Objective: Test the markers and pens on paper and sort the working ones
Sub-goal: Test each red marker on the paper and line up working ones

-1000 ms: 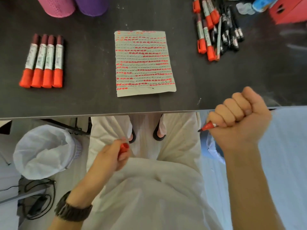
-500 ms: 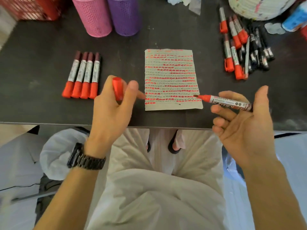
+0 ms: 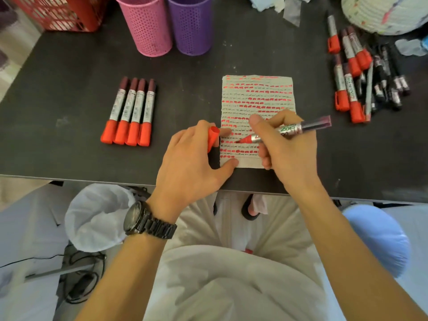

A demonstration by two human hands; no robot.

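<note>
Right hand [image 3: 287,144] grips uncapped marker [image 3: 287,130] — tip touching paper [image 3: 259,93]. Left hand [image 3: 192,163] holds red cap [image 3: 212,137] — thumb pressing paper edge.

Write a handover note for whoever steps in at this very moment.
Right hand grips an uncapped red marker, tip at the lower rows of the paper. Left hand holds the cap and presses the paper's near edge.
Done, apparently: four capped markers lie in a row left of the paper, which is nearly full of red marks.
Left: finish this test, cap and sort the marker, then work through the pile at the right.
</note>
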